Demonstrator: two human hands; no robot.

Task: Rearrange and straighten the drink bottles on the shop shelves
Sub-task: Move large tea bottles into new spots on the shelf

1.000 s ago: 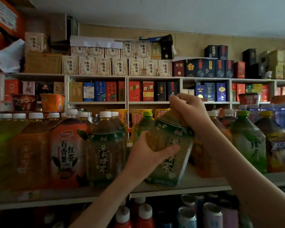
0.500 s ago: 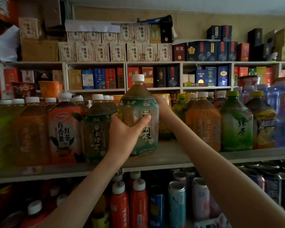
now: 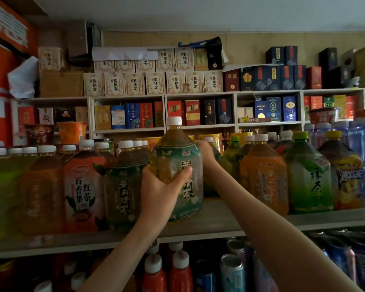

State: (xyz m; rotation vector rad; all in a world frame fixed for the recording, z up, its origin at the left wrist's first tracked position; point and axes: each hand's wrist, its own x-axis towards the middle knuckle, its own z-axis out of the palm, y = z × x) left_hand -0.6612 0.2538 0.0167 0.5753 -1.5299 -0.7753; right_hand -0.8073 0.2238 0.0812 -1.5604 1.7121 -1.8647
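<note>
In the head view your left hand grips the green-labelled tea bottle low on its left flank, palm wrapped round the corner and thumb curled across the front of the label. Your right hand lies against the bottle's right shoulder with its fingers running behind it, so I cannot tell whether they curl round it or only steady it. The bottle stands close to upright with its white cap on top. Its base is level with the shelf board, but whether it is fully seated is not clear. Just left of this bottle, almost touching it, stands a darker bottle of the same tea. To its right, beyond the gap your right forearm passes through, stands an orange-labelled bottle. The step in hand looks like seating and squaring. Set the base flat on the board first. Then turn the bottle from your low grip, since its printed characters sit toward its right half and it seems rotated a little. Bring the label to face you as the darker bottle's does, and slide the bottle left until their fronts line up. It looks large and full, so expect it to be heavy and to sway at the top. Steady the shoulder with your right hand until the bottle stands by itself. When you draw that arm out of the gap, mind the orange-labelled bottle, which a brush could turn askew.
</note>
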